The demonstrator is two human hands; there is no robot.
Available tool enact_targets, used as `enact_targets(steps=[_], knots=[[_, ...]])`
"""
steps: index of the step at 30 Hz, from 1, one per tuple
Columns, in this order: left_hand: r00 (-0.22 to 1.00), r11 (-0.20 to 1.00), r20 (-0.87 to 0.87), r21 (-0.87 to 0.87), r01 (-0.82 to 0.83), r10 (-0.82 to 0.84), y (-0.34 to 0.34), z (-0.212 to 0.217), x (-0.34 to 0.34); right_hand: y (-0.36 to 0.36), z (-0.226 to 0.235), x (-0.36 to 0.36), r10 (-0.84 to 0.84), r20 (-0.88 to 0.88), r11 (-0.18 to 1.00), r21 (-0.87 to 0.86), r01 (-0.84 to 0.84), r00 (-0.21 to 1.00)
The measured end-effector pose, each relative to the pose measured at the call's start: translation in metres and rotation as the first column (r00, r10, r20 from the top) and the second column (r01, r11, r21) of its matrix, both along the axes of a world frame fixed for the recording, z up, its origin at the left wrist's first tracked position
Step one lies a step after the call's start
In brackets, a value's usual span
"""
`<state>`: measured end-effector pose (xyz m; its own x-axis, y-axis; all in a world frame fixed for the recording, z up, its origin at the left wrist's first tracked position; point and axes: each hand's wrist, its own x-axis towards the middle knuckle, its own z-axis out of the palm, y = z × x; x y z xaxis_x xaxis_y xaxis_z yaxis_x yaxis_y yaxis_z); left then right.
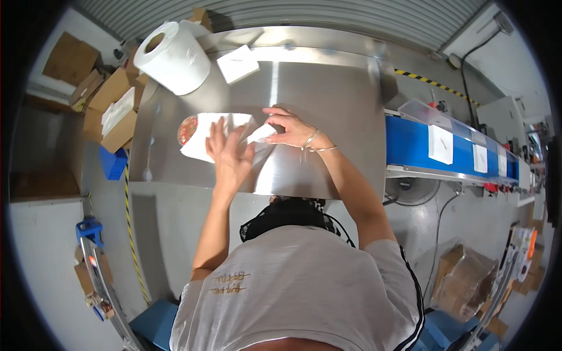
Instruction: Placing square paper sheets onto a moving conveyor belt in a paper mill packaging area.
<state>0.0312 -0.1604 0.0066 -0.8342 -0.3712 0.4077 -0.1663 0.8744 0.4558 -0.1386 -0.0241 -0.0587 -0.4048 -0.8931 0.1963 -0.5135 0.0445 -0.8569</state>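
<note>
**Thin white wrapper under both hands on the steel table**

We see a flat white paper wrapper (205, 136) lying on the brushed stainless-steel table (328, 99), left of the middle and nearer the front edge than the back. A round, red-patterned disc (187, 129) peeks out at its left end, partly tucked inside.

Our left hand (229, 157) lies palm-down on the wrapper with its fingers (218, 133) spread flat, pinning it to the table. Our right hand (288, 130) comes in from the right, its fingers (270, 126) drawn together and pinching a loose white flap (261, 133) at the wrapper's right end.

We judge the wrapper to be very light, limp and easy to crease or tear, and it likely slides readily on the polished metal, so one flat palm holding it down makes sense. The best hold looks to be at a corner or free edge, taken gently between fingertip and thumb. The disc inside seems thin and stiffer; how brittle it is we cannot tell.

Toward the back left corner stand a large white paper roll (175, 55) and a small stack of white square sheets (237, 63). Beyond the table's right edge runs a blue conveyor belt (410, 143) carrying white packets (440, 144).
</note>
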Motion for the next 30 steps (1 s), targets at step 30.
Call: enact_targets(steps=[30], knots=[[0.996,0.999,-0.085,-0.035,-0.015,0.012,-0.010,-0.005,0.006,-0.012,0.029,0.009,-0.289,0.098,0.957,0.018,0.289,0.952]])
